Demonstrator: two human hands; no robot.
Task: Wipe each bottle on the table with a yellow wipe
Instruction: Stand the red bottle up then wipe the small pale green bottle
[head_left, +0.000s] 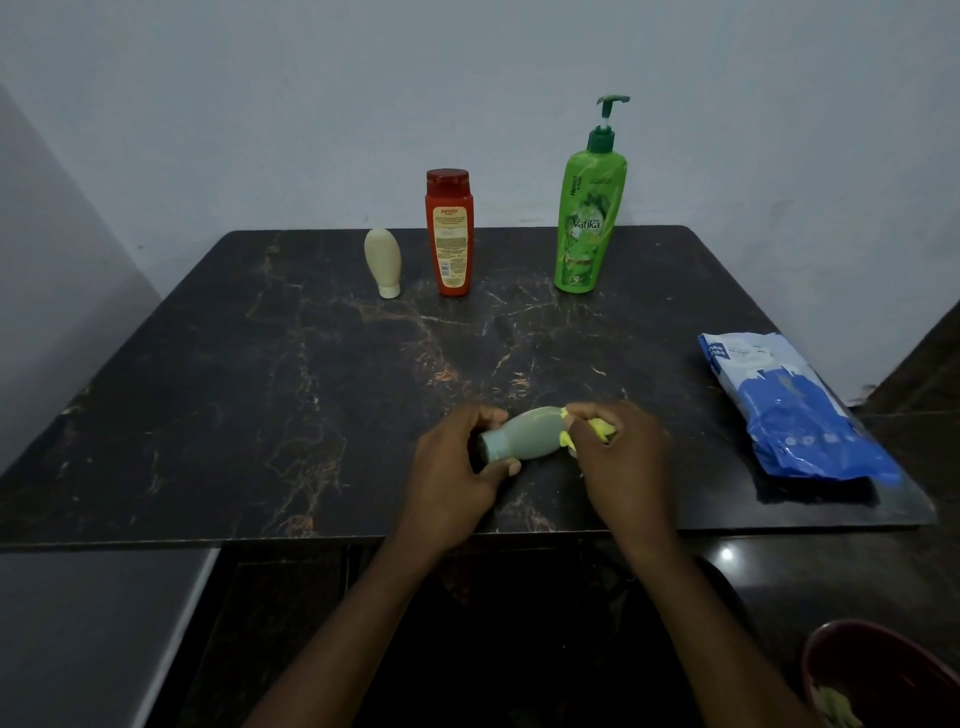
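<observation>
The small grey-green bottle (524, 435) lies on its side just above the near middle of the desk (260, 389), held between both hands. Its long axis runs from about 8 o'clock, where the cap is, to about 2 o'clock, where the rounded base is. The left hand (457, 467) grips the cap end, with fingers over the top and the thumb underneath. The right hand (618, 457) is closed around a bunched yellow wipe (602, 429) and presses it against the base end. Whether the bottle rests on the desk or is lifted slightly off it cannot be told.

The wipe is on the base end alone, and the body toward the cap is bare. The right hand is therefore the nearer one for the stroke, which would likely run along the axis toward 8 o'clock while the left hand steadies or turns the bottle.

3 other bottles stand upright and well apart from the hands, along the far edge of the desk. A cream bottle (383, 262) standing on its cap is at about 11 o'clock from the hands. A red bottle (450, 234) stands just to its right. A green pump bottle (589, 218) is at about 12 to 1 o'clock. The left hand is nearer the first 2 and the right hand is nearer the pump bottle.

A blue-and-white packet (789, 410) lies flat at 3 o'clock near the desk's right edge. Part of a dark red bowl (872, 670) shows below the desk at 5 o'clock.
</observation>
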